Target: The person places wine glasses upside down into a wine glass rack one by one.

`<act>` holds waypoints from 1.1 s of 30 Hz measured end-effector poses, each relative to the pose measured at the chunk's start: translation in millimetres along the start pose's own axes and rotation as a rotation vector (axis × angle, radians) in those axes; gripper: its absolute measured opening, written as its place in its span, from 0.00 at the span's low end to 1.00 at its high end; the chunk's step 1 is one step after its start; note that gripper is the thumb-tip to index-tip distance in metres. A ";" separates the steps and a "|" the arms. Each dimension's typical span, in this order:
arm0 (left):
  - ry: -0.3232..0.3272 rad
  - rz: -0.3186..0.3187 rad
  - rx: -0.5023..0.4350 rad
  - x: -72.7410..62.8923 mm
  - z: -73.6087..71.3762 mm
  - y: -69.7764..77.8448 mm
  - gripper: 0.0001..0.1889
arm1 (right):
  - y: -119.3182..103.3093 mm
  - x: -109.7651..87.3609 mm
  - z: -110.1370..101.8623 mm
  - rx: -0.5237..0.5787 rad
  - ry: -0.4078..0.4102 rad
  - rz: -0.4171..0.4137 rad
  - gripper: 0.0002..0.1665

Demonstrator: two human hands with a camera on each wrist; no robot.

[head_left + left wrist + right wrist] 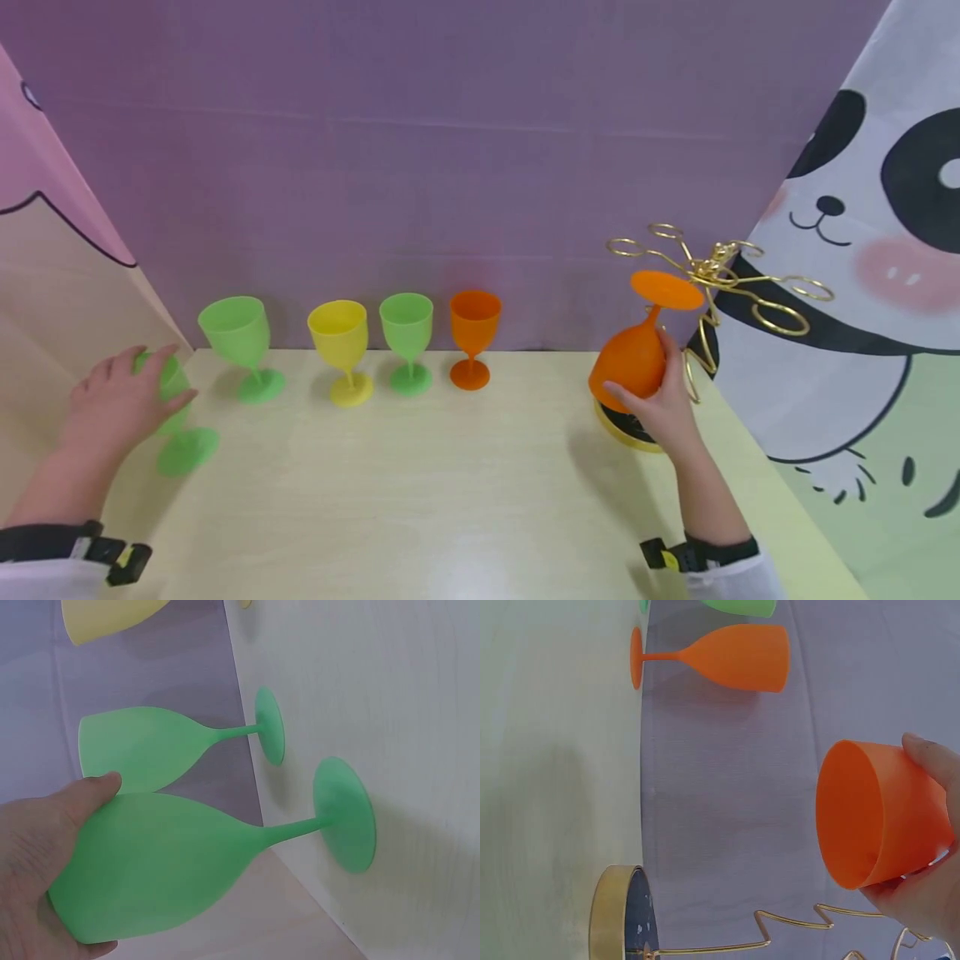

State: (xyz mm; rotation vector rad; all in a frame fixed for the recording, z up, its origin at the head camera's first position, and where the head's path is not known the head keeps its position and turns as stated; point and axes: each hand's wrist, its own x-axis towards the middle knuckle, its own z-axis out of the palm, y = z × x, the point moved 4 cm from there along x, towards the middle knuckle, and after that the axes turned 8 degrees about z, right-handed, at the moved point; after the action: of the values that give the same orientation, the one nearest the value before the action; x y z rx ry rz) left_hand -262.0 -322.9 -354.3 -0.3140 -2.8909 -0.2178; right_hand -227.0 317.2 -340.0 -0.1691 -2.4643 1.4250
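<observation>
Left hand point(116, 400): grasping a light-green plastic-looking goblet point(169, 862) by the bowl near the rim, digits on both sides. Goblet is mouth-up, foot toward the desk point(450, 492), at the far left; can't tell if the foot touches. Next to it, a second light-green goblet point(236, 329) stands upright.

Right hand point(667, 421): grasping an orange plastic-looking goblet point(630, 367) by the bowl. Goblet is inverted and tilted, foot up, mouth down, held clear of the desk on the right side. In the head view it overlaps the round gold-rimmed base point(607, 919) of a gold wire stand point(712, 271). Stand has a bent wire stem and looped arms fanning out at the top; loops sit behind and right of the goblet's foot. Contact with the wire: can't tell.

Back row along the desk's far edge, all upright, left to right: the second light-green one, a yellow goblet point(339, 333), a third light-green goblet point(407, 323), another orange goblet point(475, 321). None touching each other.

Backdrop: purple cloth point(450, 167) behind, panda-print sheet point(825, 275) at right. Black strap on each wrist, white sleeves.
</observation>
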 end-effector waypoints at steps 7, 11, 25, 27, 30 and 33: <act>0.002 -0.012 0.013 0.3 -2.0 3.4 0.40 | 9.4 0.6 -0.3 0.018 -0.026 0.020 0.65; 0.007 -0.008 -0.003 0.7 -1.9 3.9 0.39 | 12.3 0.3 -0.1 0.027 -0.030 0.015 0.64; 0.000 -0.009 -0.038 0.6 -0.3 0.8 0.39 | 11.9 -2.6 0.7 0.032 -0.042 -0.003 0.65; 0.005 -0.006 -0.031 0.5 -0.6 0.6 0.38 | 11.4 -3.5 0.5 0.030 -0.039 -0.011 0.65; 0.010 -0.005 -0.027 0.9 0.1 -0.5 0.38 | 10.4 -4.5 0.8 0.024 -0.033 -0.024 0.65; 0.017 -0.003 -0.031 1.6 1.1 -1.2 0.38 | 8.0 -5.5 -0.6 0.016 -0.035 -0.025 0.65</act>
State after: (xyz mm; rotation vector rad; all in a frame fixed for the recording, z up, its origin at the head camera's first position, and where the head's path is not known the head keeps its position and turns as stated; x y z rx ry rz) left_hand -264.0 -323.6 -355.1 -0.3119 -2.8735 -0.2647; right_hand -222.0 320.4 -347.6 -0.1100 -2.4729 1.4494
